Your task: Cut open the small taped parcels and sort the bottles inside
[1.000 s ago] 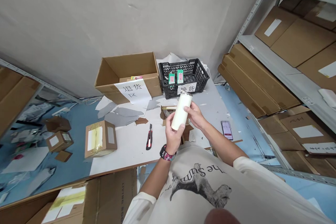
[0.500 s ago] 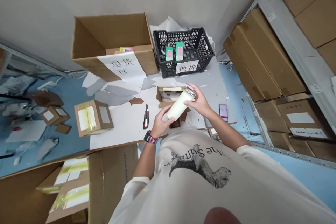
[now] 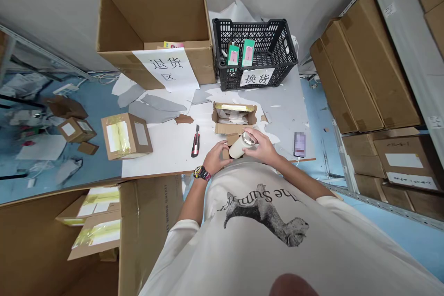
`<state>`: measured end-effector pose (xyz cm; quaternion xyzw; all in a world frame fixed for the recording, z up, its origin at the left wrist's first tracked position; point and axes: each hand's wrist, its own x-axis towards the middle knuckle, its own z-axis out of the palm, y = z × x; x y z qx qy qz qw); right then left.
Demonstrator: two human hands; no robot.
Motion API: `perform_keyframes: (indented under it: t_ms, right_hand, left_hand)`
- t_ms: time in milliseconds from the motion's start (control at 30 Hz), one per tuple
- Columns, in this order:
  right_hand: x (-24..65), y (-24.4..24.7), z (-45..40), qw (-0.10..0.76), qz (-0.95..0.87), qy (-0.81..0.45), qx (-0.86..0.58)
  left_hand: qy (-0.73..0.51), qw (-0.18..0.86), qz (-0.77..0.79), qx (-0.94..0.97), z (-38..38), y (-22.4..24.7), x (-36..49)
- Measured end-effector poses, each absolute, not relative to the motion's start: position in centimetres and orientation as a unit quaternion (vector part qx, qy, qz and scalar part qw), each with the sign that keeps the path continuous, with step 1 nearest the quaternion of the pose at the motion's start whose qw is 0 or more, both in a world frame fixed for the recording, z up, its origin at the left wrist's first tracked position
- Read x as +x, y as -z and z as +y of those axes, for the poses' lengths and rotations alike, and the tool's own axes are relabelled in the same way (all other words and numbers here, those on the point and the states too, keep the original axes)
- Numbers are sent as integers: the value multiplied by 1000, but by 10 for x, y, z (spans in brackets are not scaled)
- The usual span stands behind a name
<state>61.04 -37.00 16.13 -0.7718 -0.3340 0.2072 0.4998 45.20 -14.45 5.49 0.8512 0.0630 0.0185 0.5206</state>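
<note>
A white cylindrical thermos bottle (image 3: 237,147) with a shiny metal top leans over the table's front edge, close to my shirt. My right hand (image 3: 260,147) is closed around its upper end. At its lower end, my left hand (image 3: 217,158) has its fingers curled at a small brown cardboard box (image 3: 231,139), which the bottle and my hands largely hide. Whether the bottle's base is inside that box I cannot tell. Just beyond the hands stands an open cardboard carton (image 3: 234,128) with white paper in it.
A utility knife (image 3: 196,142) and a taped box (image 3: 126,136) lie to the left. Behind are a large carton (image 3: 121,67) and a black crate (image 3: 284,71) holding green packs. A phone (image 3: 299,144) rests at the right. Shelved boxes (image 3: 378,64) stand further right; a big carton (image 3: 149,231) is below left.
The bottle has come down and closer to my body, in my right hand. My left hand has left the bottle's lower end for the small box. The view has shifted slightly.
</note>
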Motion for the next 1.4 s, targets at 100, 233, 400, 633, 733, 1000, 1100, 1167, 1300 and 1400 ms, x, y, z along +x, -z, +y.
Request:
perform_keyframes:
  t_ms: [100,233,400,633,733,1000,1100,1167,1300,1400]
  right_hand:
    - [602,-151,-375,421,-432,-213,-769]
    - [595,-126,-371,285,-545,-216,-759]
    - [598,-97,-366,189,-598,-214,-749]
    - [604,-104,-361,159,-632,-206,-730]
    - [614,-111,-361,156,-642,-224,-717]
    - [614,-80,-379,421,-372,-213,-799]
    - [602,-58,-382,522,-180,-299,-778]
    - [597,-51,-382,541,-158,-356,-745]
    - [593,-49,-376,532,-191,-358,-743]
    - [591,-50,-372,545,-189,-342,-741]
  left_hand:
    - [-26,530,69,845,-147,-51,451]
    - [-30,534,84,841,-151,-46,447]
    - [-41,548,88,831,-156,-40,444]
    - [-51,568,105,815,-160,-35,443]
    - [-49,573,108,811,-161,-35,443]
    - [-73,646,153,744,-167,-28,443]
    - [-75,722,186,662,-171,-19,438]
    - [-69,763,206,608,-174,-14,436]
    - [-69,765,246,592,-185,-12,443]
    - [-73,750,248,609,-193,-13,451]
